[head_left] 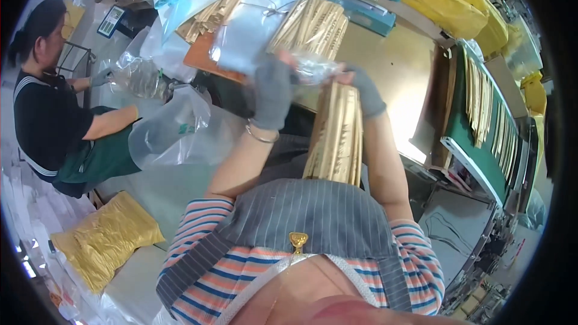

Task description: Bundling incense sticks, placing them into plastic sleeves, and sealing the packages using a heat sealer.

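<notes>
A tall bundle of flat wooden sticks (335, 135) with dark printed marks stands against my apron. Clear plastic film (316, 70), which looks like a bag's mouth, is bunched at the bundle's top. My left hand (272, 90), in a grey glove with bare fingertips, is closed on the film's left side and slightly blurred. On the right side my right hand (366, 91), gloved the same way, pinches the film near the sticks. Just beyond lies another bundle of sticks (313, 21) in clear plastic, beside a stack of clear bags (256, 24).
A blue-green bar sealer (355, 3) sits at the table's (385, 54) far edge. To the right, a green conveyor belt (481, 114) carries loose sticks. A seated co-worker (54, 102) handles clear plastic on the left. A yellow sack (105, 238) lies at lower left.
</notes>
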The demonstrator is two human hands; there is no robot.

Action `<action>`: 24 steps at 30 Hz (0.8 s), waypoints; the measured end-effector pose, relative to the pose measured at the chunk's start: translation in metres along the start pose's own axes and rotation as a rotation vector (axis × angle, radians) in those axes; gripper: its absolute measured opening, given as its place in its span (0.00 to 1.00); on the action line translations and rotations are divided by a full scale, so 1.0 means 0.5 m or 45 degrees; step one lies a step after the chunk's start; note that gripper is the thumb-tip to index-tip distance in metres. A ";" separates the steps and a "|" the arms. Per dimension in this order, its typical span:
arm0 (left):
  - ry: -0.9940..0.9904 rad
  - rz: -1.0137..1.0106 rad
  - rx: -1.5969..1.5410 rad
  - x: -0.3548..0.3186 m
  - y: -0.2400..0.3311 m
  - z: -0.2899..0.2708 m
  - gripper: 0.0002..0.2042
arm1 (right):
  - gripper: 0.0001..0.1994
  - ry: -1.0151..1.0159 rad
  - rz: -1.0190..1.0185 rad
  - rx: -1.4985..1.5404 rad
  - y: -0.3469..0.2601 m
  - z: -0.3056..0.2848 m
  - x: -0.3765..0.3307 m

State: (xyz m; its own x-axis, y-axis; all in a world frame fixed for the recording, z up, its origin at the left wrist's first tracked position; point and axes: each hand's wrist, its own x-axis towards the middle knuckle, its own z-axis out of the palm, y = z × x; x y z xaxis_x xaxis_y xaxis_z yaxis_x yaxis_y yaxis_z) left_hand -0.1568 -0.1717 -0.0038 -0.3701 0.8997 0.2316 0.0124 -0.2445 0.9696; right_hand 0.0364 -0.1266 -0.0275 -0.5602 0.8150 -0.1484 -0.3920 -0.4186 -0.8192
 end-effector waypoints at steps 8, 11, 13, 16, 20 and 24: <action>-0.855 0.953 0.342 0.014 0.103 0.181 0.14 | 0.28 0.330 -0.711 -0.703 0.039 -0.107 -0.023; -0.952 1.083 0.455 -0.028 0.074 0.132 0.12 | 0.28 -0.483 -0.218 0.831 -0.019 -0.040 -0.113; -0.831 0.795 0.408 -0.066 0.004 0.101 0.16 | 0.29 0.185 -0.010 0.551 0.047 -0.043 -0.192; -0.999 0.699 0.321 -0.190 -0.031 0.057 0.17 | 0.32 0.489 -0.014 0.268 0.176 -0.018 -0.329; -1.172 0.034 0.491 -0.199 0.045 0.075 0.16 | 0.18 0.846 0.044 -1.520 0.095 -0.046 -0.351; -0.864 0.531 0.572 -0.046 0.130 0.191 0.11 | 0.07 1.170 -0.932 -1.536 -0.100 0.022 -0.283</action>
State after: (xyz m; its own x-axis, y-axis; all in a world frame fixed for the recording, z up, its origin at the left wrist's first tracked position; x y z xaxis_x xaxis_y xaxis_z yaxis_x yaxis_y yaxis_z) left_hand -0.0587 -0.1734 0.0614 0.3689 0.8245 0.4291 0.4355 -0.5612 0.7039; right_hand 0.1274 -0.2253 0.0406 0.2255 0.8151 0.5337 0.6283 0.2970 -0.7190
